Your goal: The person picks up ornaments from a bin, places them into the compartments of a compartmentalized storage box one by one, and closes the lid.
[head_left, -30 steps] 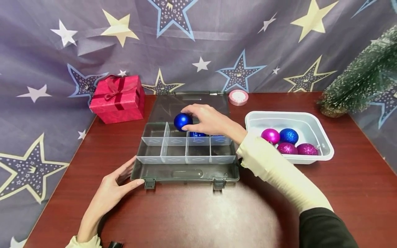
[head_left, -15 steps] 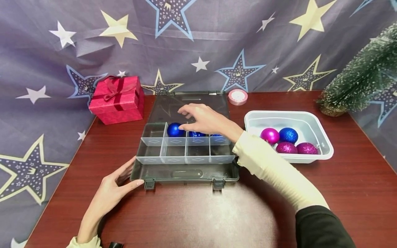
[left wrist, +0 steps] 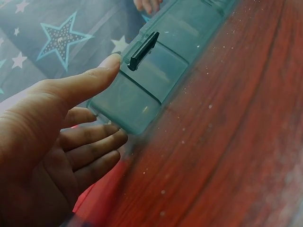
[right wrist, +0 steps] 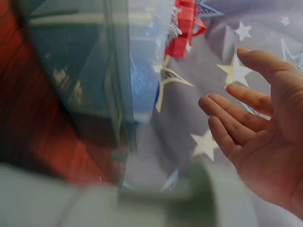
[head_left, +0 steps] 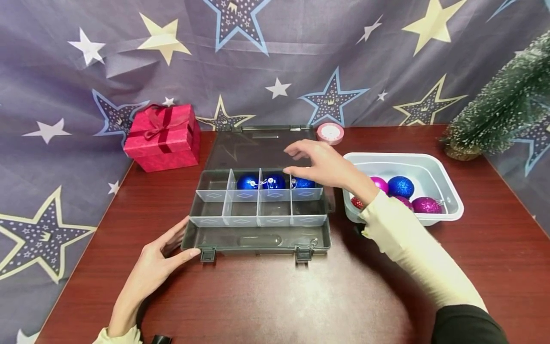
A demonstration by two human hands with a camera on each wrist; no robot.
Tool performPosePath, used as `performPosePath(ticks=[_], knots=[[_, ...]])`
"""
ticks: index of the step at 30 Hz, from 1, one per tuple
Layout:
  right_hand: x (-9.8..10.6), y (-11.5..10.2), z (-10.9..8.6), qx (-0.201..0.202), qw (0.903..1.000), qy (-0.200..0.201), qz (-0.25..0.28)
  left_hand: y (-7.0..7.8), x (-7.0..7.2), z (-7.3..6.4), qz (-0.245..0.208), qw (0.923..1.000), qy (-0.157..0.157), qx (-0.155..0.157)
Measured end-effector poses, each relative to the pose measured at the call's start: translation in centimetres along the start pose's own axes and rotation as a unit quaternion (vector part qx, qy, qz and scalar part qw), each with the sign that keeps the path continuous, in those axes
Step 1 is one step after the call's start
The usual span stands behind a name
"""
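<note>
So the right hand (head_left: 324,165) is hanging over the back right part of a smoky see-through organizer box (head_left: 258,240), thumb and fingers well apart, holding nothing as far as I can see. Right under it are three blue balls (head_left: 275,182), one per compartment in the back row: one beneath the hand, one just left of that under the thumb tip, and one further left again. The left hand (head_left: 156,260) is down at the box's near left corner, fingers loosely straight along the side and thumb touching the front edge just beside a latch (head_left: 208,254), so it's steadying contact at most, not a grip. Behind the right hand the lid (head_left: 258,153) lies folded back, with a little pink roll (head_left: 330,134) near its far corner. Off to that hand's right, partly under the forearm, there's a white tub (head_left: 456,209) with a glittery blue ball (head_left: 401,187), some pink and magenta balls (head_left: 426,205) and a bit of red glittery one (head_left: 356,202). Way beyond the left hand sits a red gift box (head_left: 161,156).
</note>
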State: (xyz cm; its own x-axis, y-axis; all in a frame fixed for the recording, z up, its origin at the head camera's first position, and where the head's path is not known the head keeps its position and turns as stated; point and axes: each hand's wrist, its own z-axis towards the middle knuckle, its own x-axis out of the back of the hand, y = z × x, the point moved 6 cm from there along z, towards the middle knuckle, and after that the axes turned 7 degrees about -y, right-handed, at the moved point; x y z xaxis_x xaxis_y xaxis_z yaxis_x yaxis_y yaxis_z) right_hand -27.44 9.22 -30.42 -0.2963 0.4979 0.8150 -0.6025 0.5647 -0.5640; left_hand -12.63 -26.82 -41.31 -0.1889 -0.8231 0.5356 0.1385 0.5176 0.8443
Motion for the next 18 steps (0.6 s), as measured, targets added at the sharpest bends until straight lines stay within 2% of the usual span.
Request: performPosePath(ticks=[10, 18], knots=[[2.6, 2.5, -6.2, -0.021, 0.9967, 0.072, 0.029, -0.1, 0.1, -0.1, 0.002, 1.0, 0.0, 0.004], [5.0, 5.8, -11.2, -0.089, 0.9904, 0.105, 0.014, -0.2, 0.0, 0.0, -0.008, 1.0, 0.001, -0.006]])
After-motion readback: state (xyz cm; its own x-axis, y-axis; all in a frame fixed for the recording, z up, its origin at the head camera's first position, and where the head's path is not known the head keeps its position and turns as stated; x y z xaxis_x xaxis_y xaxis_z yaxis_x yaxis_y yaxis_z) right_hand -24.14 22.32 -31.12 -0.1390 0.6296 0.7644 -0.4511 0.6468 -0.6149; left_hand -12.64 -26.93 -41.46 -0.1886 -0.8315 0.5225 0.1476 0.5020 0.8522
